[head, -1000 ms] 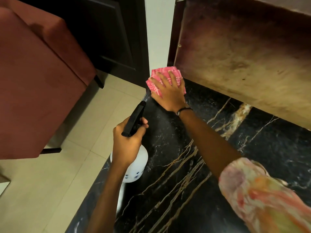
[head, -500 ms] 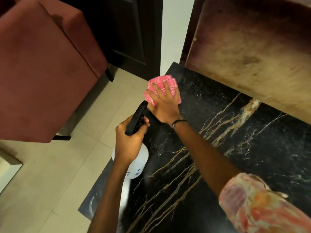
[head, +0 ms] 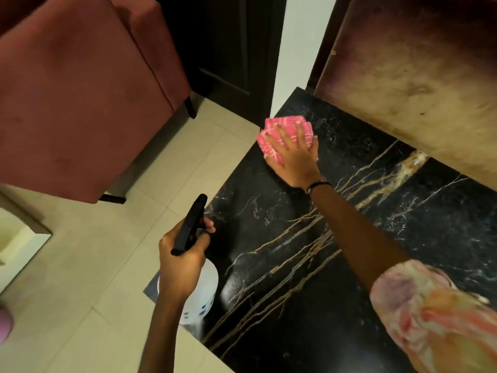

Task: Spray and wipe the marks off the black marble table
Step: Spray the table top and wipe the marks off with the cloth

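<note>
The black marble table (head: 363,232) with gold and white veins fills the right half of the view. My right hand (head: 293,154) lies flat with spread fingers on a folded pink cloth (head: 271,142), pressing it onto the marble near the table's left edge, a little short of the far corner. My left hand (head: 183,257) grips the black trigger head of a white spray bottle (head: 204,294), held over the table's near left edge. The bottle's body is partly hidden under my hand and wrist.
A dark red upholstered chair (head: 80,98) stands on the cream floor tiles (head: 94,265) left of the table. A worn brown panel (head: 419,76) rises along the table's far side. A dark wooden door (head: 236,49) is behind, beside a white wall strip.
My right hand has slid the pink cloth back from the far corner along the left edge. The view has shifted, showing more of the corner. My left hand keeps the bottle.
</note>
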A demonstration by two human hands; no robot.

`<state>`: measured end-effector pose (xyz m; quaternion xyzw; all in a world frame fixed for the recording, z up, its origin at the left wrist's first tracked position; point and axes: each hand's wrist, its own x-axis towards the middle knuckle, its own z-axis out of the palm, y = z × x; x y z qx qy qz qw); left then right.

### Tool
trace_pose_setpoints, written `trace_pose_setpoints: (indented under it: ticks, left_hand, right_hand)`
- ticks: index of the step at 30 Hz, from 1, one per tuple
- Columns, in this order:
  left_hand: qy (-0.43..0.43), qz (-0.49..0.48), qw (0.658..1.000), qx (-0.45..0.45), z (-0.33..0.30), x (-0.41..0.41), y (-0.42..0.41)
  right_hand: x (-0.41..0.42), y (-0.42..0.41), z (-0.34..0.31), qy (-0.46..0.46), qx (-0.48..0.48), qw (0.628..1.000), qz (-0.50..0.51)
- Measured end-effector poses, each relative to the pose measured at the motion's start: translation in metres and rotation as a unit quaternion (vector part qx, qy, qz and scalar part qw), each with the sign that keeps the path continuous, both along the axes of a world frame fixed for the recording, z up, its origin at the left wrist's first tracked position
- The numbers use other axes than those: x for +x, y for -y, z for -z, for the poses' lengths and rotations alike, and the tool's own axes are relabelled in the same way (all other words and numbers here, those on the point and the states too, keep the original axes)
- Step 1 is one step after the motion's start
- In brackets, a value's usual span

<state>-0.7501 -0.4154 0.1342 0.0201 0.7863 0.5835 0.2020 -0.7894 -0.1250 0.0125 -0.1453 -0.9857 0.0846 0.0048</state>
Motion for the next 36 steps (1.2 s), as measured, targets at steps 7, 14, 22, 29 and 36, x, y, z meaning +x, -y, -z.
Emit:
trace_pose_setpoints:
  ticks: [7,14,22,29,36]
  left_hand:
    - [0.026,-0.066,0.997,0.02,-0.002,0.019,0.038]
    - [0.026,-0.1,0.995,0.0,-0.004,0.043,0.063]
    - [0.018,-0.122,0.992,0.006,-0.019,0.086,0.087]
    - [0.029,-0.13,0.991,-0.011,-0.014,0.13,0.122]
    - [0.03,-0.157,0.987,0.001,-0.017,0.146,0.141]
  right_hand:
    - [0.008,0.059,0.001,-0.018,-0.008,0.999,-0.025]
    - [0.045,0.171,0.005,0.01,-0.033,0.989,-0.145]
    - [0.141,0.186,-0.001,-0.018,-0.022,0.982,-0.189]
    - [0.259,0.216,-0.009,0.006,-0.051,0.992,-0.115]
    - [0.261,0.248,-0.01,0.023,-0.042,0.97,-0.238]
